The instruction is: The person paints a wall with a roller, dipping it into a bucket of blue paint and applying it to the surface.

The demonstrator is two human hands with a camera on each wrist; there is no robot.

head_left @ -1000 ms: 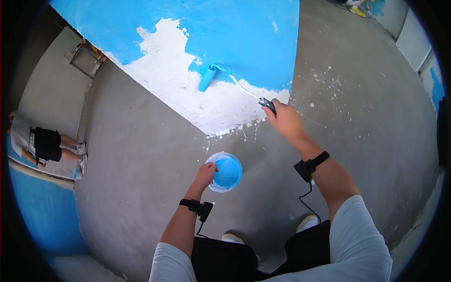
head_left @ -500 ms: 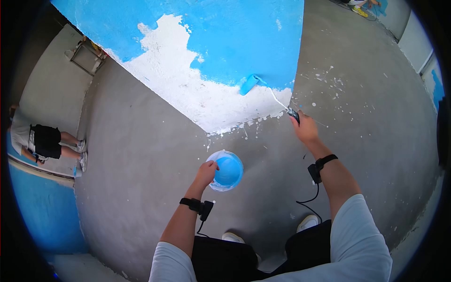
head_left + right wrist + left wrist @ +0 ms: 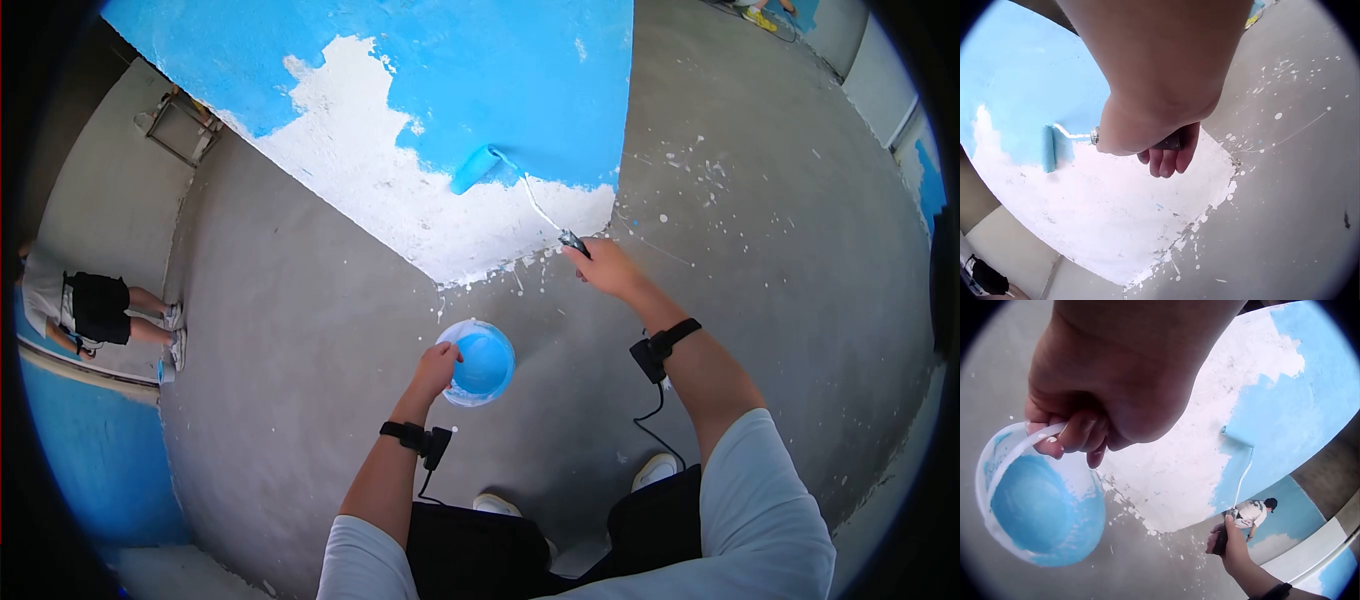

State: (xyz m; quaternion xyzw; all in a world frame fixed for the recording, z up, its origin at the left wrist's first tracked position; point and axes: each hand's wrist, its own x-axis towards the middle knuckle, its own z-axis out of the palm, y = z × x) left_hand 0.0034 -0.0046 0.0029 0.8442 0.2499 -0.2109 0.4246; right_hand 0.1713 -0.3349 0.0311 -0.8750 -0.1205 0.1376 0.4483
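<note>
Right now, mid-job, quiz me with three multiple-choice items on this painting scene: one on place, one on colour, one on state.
1. Where does the roller lie?
A. in the bucket
B. at the border of blue and white on the wall
C. on the floor

2. What colour is the paint in the bucket?
A. blue
B. red
C. green

3. How is the bucket held?
A. standing on the floor
B. clamped under an arm
C. hanging by its handle from the left hand

Answers: B, the roller sits at the blue edge; A, the bucket's inside is blue; C, fingers curl round the handle.
</note>
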